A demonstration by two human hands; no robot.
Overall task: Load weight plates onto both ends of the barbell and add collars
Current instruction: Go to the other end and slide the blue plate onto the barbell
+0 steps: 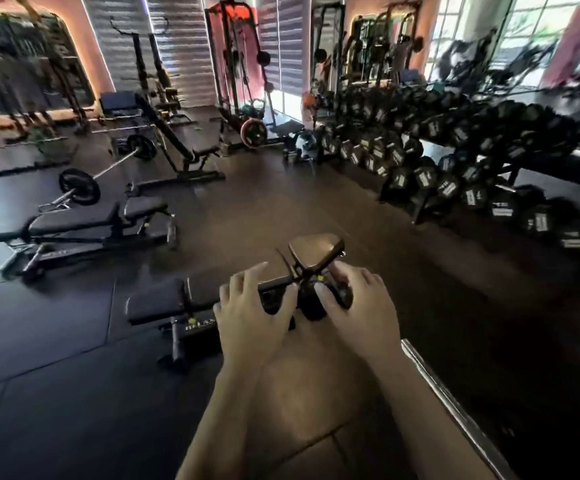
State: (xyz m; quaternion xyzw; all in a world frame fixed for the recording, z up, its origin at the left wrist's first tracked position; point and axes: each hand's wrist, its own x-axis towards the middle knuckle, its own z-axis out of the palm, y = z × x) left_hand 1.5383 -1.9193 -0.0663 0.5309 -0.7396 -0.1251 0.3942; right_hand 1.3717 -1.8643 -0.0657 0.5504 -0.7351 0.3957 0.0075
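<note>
My left hand (250, 313) and my right hand (354, 306) are stretched out side by side in front of me, fingers spread and slightly bent, holding nothing. They hover over a low black bench (164, 299) on the floor. A barbell (115, 164) lies on the floor at the far left with one dark plate (79, 187) on its near end and another (141, 147) on its far end. A shiny chrome bar (455, 407) runs diagonally at the lower right, close to my right forearm; its ends are out of view.
A second flat bench (84, 223) lies left of centre. A long dumbbell rack (455, 168) fills the right side. A reddish plate (254, 133) leans at the foot of a cable machine (236, 64) at the back. Dark rubber floor (56, 393) spreads around.
</note>
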